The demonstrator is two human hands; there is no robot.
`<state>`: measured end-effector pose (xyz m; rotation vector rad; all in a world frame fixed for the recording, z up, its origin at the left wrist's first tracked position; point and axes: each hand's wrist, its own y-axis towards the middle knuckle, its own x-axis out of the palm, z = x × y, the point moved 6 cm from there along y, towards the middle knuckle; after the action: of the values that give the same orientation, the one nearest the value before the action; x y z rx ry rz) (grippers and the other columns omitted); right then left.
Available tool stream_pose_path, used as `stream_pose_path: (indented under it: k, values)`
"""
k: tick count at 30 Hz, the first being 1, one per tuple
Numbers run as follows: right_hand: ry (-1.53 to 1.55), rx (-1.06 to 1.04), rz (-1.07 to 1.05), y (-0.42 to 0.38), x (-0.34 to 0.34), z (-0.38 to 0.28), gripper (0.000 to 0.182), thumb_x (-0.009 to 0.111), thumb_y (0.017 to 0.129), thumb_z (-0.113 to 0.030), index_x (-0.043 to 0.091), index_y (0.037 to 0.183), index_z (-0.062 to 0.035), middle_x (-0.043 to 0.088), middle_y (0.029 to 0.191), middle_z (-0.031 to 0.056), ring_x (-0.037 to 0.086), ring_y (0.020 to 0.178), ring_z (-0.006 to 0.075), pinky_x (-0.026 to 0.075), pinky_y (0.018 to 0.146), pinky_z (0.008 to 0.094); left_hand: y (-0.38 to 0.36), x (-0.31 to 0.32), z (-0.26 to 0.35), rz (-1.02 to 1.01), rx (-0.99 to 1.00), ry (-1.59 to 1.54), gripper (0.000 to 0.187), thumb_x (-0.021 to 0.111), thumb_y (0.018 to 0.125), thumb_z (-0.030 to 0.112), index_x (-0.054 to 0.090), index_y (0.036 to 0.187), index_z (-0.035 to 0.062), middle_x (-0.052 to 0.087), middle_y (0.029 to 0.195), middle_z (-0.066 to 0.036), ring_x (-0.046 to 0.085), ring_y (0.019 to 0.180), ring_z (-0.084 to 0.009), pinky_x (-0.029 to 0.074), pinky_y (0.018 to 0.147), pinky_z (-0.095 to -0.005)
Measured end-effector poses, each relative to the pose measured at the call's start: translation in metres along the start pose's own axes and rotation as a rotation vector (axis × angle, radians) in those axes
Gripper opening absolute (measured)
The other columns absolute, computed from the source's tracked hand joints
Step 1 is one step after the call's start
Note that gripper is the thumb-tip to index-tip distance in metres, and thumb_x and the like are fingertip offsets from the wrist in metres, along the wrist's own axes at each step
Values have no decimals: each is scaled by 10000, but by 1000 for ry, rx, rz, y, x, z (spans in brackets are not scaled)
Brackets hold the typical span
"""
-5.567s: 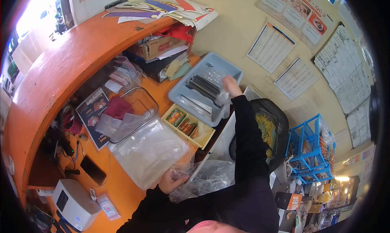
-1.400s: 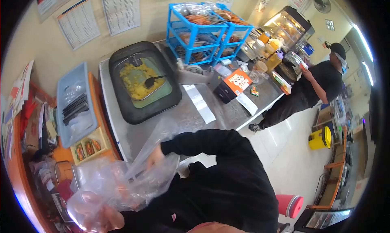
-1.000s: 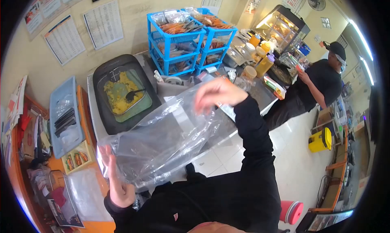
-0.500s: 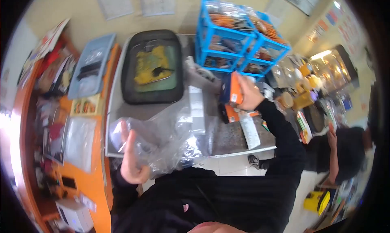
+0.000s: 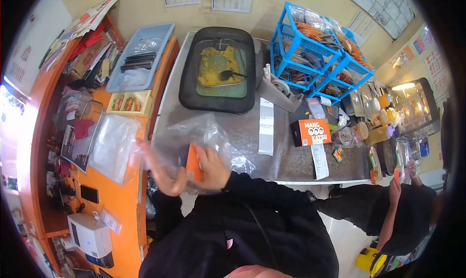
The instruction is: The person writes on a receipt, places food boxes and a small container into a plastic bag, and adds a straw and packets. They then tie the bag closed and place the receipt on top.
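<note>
My right hand (image 5: 213,169) grips an orange-and-dark box (image 5: 193,162) at the front edge of the grey table. The box is tilted at the mouth of a clear plastic bag (image 5: 211,132). On the other side, my left hand (image 5: 167,176) holds the bag, its fingers stretched and its thumb apart; motion blurs the fingertips. A second box (image 5: 313,132), marked "MANG KATSU", lies on the table to the right. A printed receipt (image 5: 320,161) hangs down from under its front side.
A black tray (image 5: 187,79) bears a glass dish of yellow food with a dark spoon. Blue baskets (image 5: 296,67) of packets stand at the back right, beside a tape dispenser (image 5: 276,96). Jars line the right end. Another person's arm (image 5: 392,207) is at far right.
My right hand has brought one orange box from the right of the table leftward to the bag. The other box stays behind. The view has shifted left.
</note>
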<state>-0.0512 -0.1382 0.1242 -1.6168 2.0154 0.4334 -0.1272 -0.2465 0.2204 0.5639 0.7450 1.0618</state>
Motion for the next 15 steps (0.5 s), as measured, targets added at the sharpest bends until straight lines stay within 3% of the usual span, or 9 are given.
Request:
stream_pose_path:
  k: [2,4,5,7,8,11,12,13,15]
  values:
    - [-327,35,-200,-13,18,8,1092,775,579,-267,94,1411,-76,383,1256,243,378,1160,411,348,931,482,18,-45,16,207,-76,366,890,507,620,47,77,1391,-65,265,1366,-322,251,1310,-370,151,1081,-424]
    - [-542,76,-319,-18,25,20,1056,749,599,-246,96,1415,-95,398,1255,232,384,1162,412,368,897,512,9,-102,5,486,-407,56,718,545,759,111,212,1377,-39,495,1185,-295,527,1095,-328,371,969,-389]
    - [-594,100,-339,-19,24,25,1040,731,608,-226,88,1416,-103,399,1258,228,386,1158,414,375,876,535,4,-132,-5,202,-703,97,649,577,795,166,293,1343,-36,564,1032,-230,585,894,-266,435,789,-321]
    - [-652,125,-342,-19,18,26,1044,720,602,-193,75,1419,-112,405,1259,220,384,1155,422,383,855,555,-11,-180,-16,-220,-1224,490,527,665,787,176,473,1228,-39,615,666,-102,593,537,-131,487,557,-252]
    - [-658,124,-331,-20,13,21,1065,727,586,-180,69,1420,-114,411,1256,216,380,1156,427,385,855,553,17,-180,-20,-216,-843,585,542,686,762,169,478,1217,-39,616,665,-110,581,510,-132,482,532,-248]
    - [-711,108,-276,-15,12,17,1105,740,553,-157,57,1421,-117,408,1269,208,364,1173,428,389,850,552,59,-92,-25,-500,-5,670,854,779,639,343,371,1308,4,553,1142,-205,507,1088,-336,388,918,-464]
    - [-738,103,-256,-14,11,17,1116,742,544,-151,54,1421,-118,404,1276,206,359,1181,426,391,848,552,49,-42,-48,-689,37,537,1029,765,597,471,251,1376,36,455,1264,-194,345,1225,-380,232,1018,-507]
    - [-713,117,-242,-12,7,16,1110,742,544,-150,63,1420,-118,400,1281,207,353,1189,424,387,854,553,37,-3,-63,-846,104,582,1083,739,601,512,168,1408,69,540,1144,-201,446,1120,-416,223,1027,-498]
    - [-656,148,-209,-11,-2,11,1098,740,543,-147,80,1419,-118,392,1292,210,341,1204,421,380,868,554,-13,55,-122,-1368,-363,439,827,702,672,348,315,1350,74,592,1012,-228,521,1025,-408,309,985,-472]
